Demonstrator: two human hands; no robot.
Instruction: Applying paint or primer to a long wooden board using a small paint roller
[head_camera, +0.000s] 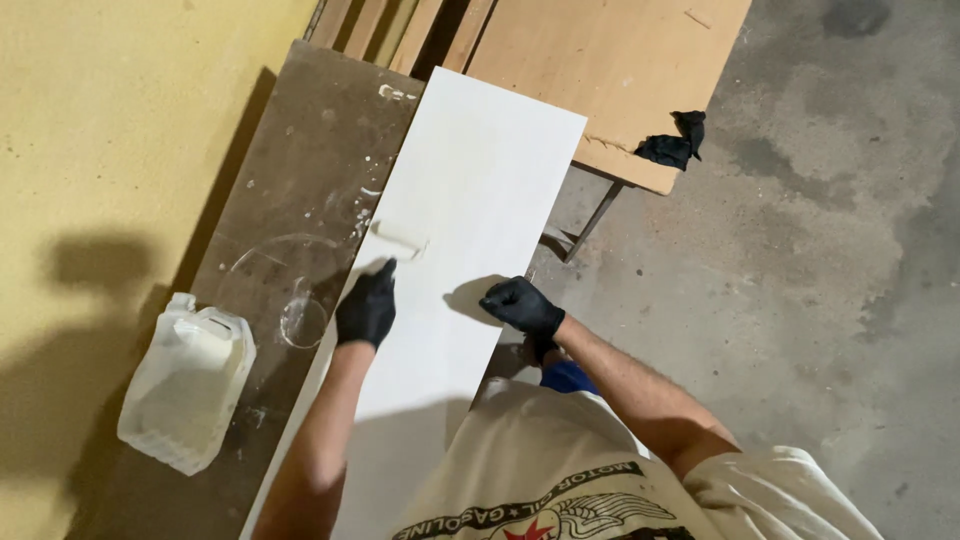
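Our left hand (367, 308), black-gloved, is closed round the handle of a small roller (398, 238); the white sleeve rests on the panel (480, 170) near its left long edge, about halfway along; the handle itself is mostly hidden under the glove. Our right hand (521, 304), also gloved, grips nothing; its fingers are curled and press down on the panel at the right long edge, level with the left hand.

We judge the roller light and easy to steer one-handed; its sleeve looks soft and probably wet with white paint, so hold it by the handle only. We judge the panel stiff, flat and fairly light; its coated face will be slippery and will mark if touched; take it by the bare long edges, one hand per side.

The panel lies lengthwise away from us, its left part on a dark brown worktop (300, 170) and its right edge overhanging the floor (800, 300); the near end passes under our shirt.

On the worktop, near its left edge and left of our left forearm, stands a cut translucent jug (185, 385); a pale ring stain lies between jug and panel. Beyond the panel's far right corner lies a tan board (610, 60) with a black rag (672, 145) at its near edge.
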